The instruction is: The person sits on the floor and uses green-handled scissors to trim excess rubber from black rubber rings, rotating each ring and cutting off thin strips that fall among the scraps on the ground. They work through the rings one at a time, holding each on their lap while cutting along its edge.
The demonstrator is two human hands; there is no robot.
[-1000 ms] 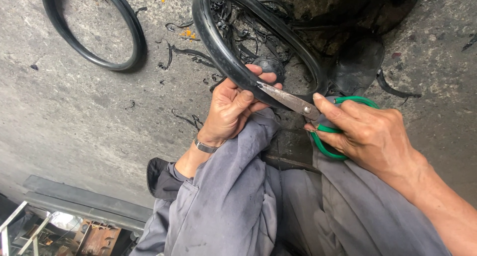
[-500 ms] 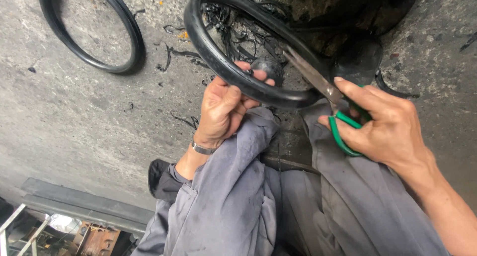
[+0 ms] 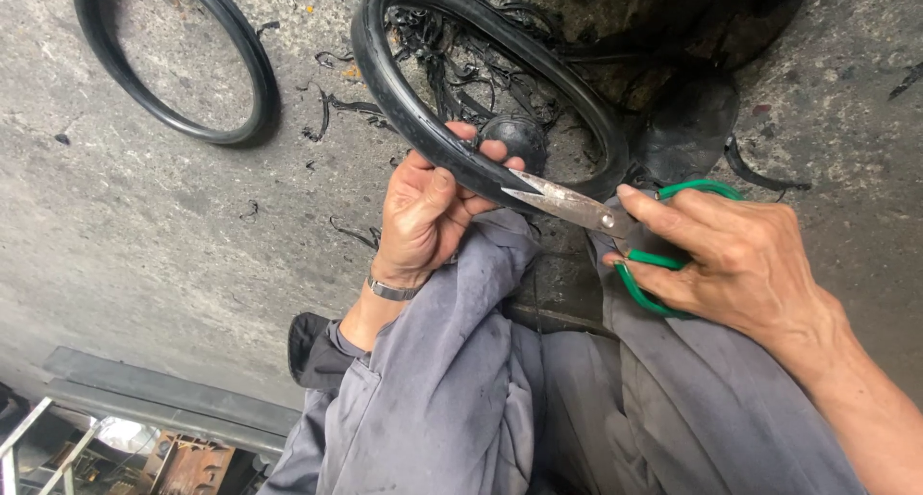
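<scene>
Black rubber ring (image 3: pixel 423 120), an oval hoop of thick rubber, is pinched at its near edge by the left hand (image 3: pixel 428 211), thumb on top and fingers curled under, held above the grey-trousered knees (image 3: pixel 481 360). Green-handled steel scissors (image 3: pixel 577 207) sit in the right hand (image 3: pixel 740 259), fingers closed through the loops. Half a second ago the blades pointed up along the ring's right side; now they lie level, nearly shut, with the tips touching the rubber beside the left fingers, so the cutting has moved to the held edge. No container shows: black rubber trimmings (image 3: pixel 461 62) lie loose on the concrete floor (image 3: pixel 144 226), and a second black rubber ring (image 3: pixel 240 62) rests well apart.
</scene>
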